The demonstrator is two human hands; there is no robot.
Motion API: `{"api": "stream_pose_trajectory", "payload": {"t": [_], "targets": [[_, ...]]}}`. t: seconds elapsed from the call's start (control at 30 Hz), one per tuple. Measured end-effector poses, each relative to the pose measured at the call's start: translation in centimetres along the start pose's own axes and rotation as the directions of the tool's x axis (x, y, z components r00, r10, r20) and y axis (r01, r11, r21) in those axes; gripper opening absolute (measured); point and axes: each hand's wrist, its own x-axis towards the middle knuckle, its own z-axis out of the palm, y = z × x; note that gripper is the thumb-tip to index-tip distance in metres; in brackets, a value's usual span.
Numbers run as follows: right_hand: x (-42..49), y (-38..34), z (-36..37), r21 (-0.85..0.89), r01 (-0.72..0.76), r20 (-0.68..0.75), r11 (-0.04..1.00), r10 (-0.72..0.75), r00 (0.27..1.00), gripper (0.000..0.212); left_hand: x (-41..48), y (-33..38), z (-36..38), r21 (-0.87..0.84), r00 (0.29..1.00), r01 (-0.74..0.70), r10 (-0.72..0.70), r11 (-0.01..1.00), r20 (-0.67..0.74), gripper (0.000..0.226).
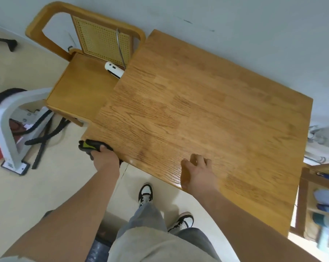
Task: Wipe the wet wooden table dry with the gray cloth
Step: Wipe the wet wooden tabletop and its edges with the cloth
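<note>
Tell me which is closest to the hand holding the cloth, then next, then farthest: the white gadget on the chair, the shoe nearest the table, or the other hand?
From the left hand, which holds the gray cloth:
1. The nearer shoe, on the floor just below and right of it.
2. The right hand, flat on the wooden table at its near edge.
3. The white gadget, up on the chair seat.

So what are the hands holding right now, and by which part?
The left hand grips the bunched dark gray cloth by its near end at the wooden table's corner. The right hand lies open on the tabletop, holding nothing.
</note>
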Motion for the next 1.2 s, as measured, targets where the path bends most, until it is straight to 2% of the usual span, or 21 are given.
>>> {"api": "stream_pose_trajectory", "payload": {"t": [0.1,0.17,0.23,0.3,0.37,0.47,0.6,0.7,0.83,0.9,0.93,1.03,1.13,1.2], "targets": [[0.0,0.7,0.6,0.015,0.006,0.001,1.0,-0.006,1.0,0.08,-3.1,-0.7,1.8,-0.093,0.998,0.069,-0.067,0.993,0.018,0.056],[-0.2,1.5,1.0,0.052,0.038,-0.025,0.998,-0.036,0.999,0.069,-6.2,-1.5,2.9,-0.109,0.992,0.116,-0.11,0.987,0.059,0.057],[-0.6,2.6,1.1,0.139,0.11,-0.122,0.984,-0.094,0.988,0.048,-9.8,-2.8,3.6,-0.06,0.992,0.082,-0.075,0.995,0.102,0.052],[-1.9,4.4,1.4,0.245,0.143,-0.201,0.959,-0.094,0.975,0.047,-13.5,-4.5,4.1,0.009,0.991,0.03,-0.031,1.0,0.134,0.047],[-3.8,7.0,2.1,0.282,0.121,-0.213,0.952,-0.061,0.975,0.049,-16.5,-6.4,4.8,0.047,0.985,0.01,-0.018,0.999,0.173,0.046],[-6.9,11.2,4.0,0.334,0.104,-0.222,0.937,-0.029,0.975,0.041,-21.3,-9.0,6.4,0.059,0.964,0.015,-0.029,0.998,0.263,0.042],[-10.8,16.5,6.8,0.55,0.048,-0.172,0.834,0.057,0.983,0.034,-28.6,-13.0,8.7,0.136,0.929,-0.024,-0.028,0.99,0.369,0.036],[-13.2,20.8,7.6,0.656,-0.073,-0.094,0.751,0.178,0.98,0.03,-34.1,-14.7,10.1,0.234,0.881,-0.132,0.006,0.963,0.474,0.035],[-16.2,26.3,8.6,0.805,-0.21,-0.012,0.555,0.37,0.929,0.021,-41.1,-16.1,11.7,0.313,0.787,-0.224,-0.018,0.923,0.617,0.033],[-17.3,28.7,9.1,0.873,-0.288,0.06,0.393,0.499,0.864,0.019,-44.0,-15.7,12.9,0.304,0.732,-0.199,-0.066,0.932,0.678,0.032],[-17.8,29.8,9.4,0.898,-0.325,0.119,0.296,0.549,0.828,0.024,-45.4,-15.0,13.7,0.308,0.708,-0.194,-0.084,0.932,0.701,0.031],[-19.1,31.7,9.4,0.902,-0.432,0.359,0.018,0.529,0.769,0.039,-48.8,-12.8,15.7,0.36,0.641,-0.24,-0.131,0.902,0.756,0.026],[-19.4,32.0,9.3,0.899,-0.414,0.427,-0.145,0.505,0.75,0.048,-49.5,-11.7,16.8,0.444,0.616,-0.366,-0.145,0.818,0.774,0.028],[-19.0,31.1,9.5,0.926,-0.306,0.377,-0.22,0.589,0.715,0.041,-49.0,-11.4,16.7,0.45,0.535,-0.373,-0.208,0.812,0.819,0.035]]}}
